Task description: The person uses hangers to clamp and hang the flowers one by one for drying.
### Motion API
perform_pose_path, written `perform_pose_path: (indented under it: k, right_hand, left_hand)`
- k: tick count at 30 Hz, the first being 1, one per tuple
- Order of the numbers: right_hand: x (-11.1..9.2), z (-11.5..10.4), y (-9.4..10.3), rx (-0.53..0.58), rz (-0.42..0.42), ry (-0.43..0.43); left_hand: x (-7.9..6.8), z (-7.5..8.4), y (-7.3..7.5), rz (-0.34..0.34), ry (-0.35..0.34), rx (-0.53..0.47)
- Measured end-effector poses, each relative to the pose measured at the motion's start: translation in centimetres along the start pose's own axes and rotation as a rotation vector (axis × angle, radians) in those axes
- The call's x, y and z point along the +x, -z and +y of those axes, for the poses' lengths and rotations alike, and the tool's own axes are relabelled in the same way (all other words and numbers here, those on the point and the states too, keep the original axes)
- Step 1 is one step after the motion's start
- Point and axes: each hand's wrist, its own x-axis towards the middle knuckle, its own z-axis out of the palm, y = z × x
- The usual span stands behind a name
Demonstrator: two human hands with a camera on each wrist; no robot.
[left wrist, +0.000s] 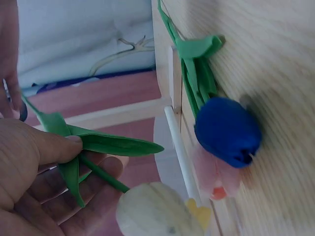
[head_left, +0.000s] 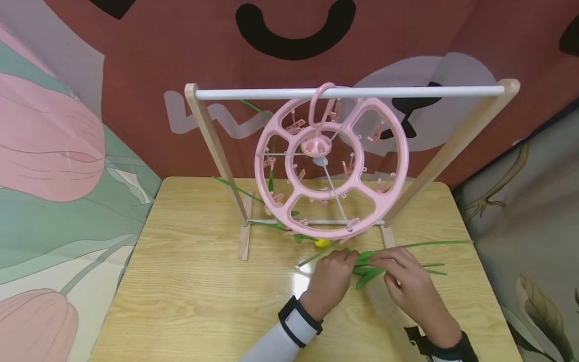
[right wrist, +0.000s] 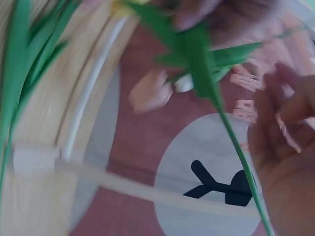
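Note:
My left hand (head_left: 332, 276) pinches an artificial white tulip (left wrist: 155, 209) by its green stem and leaves (left wrist: 118, 142), thumb on top. The flower head hangs below the fingers in the left wrist view. Beside the leaves is my right hand (head_left: 409, 286); in the right wrist view its fingers (right wrist: 278, 115) are loosely bent next to the long stem (right wrist: 236, 142), without closing round it. On the table lie a blue tulip (left wrist: 228, 132) and a pink tulip (left wrist: 216, 169), partly overlapped by the blue one.
A wood stand with a white rail (head_left: 253, 94) carries a round pink clip hanger (head_left: 391, 201) with several small clips. Green stems (head_left: 239, 189) and a yellow tulip (head_left: 322, 243) are behind or below the hanger. The wooden table (head_left: 181, 301) meets a printed cloth backdrop (head_left: 149, 65).

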Motion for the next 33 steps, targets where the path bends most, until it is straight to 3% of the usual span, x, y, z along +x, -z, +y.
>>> perform_pose_path:
  k: [3, 5, 9, 14, 20, 26, 33]
  right_hand:
    - [-0.3, -0.1, 0.7, 0.212, 0.049, -0.004]
    - [-0.5, 0.1, 1.5, 0.262, 0.029, -0.044]
    - [-0.4, 1.0, 3.5, 0.152, -0.043, -0.179]
    - [0.9, 3.1, 4.8, 0.023, 0.017, -0.304]
    - [4.1, 4.7, 4.6, 0.067, 0.075, -0.418]
    - [7.8, 5.8, 4.1, 0.215, 0.044, -0.421]
    - [10.9, 6.8, 4.0, 0.352, -0.087, -0.424]
  left_hand:
    - [-0.3, -0.5, -0.1, 0.046, 0.022, -0.015]
    - [-0.4, -0.8, -0.1, 0.077, 0.033, -0.027]
    - [-0.5, -1.2, 0.0, 0.119, 0.041, -0.075]
    - [-0.8, -1.6, 0.5, 0.141, 0.051, -0.24]
    - [-1.3, -1.7, 0.9, 0.143, 0.054, -0.444]
    - [-1.3, -1.7, 0.8, 0.182, 0.064, -0.597]
    - [-1.5, -1.6, 1.6, 0.089, 0.172, -0.823]
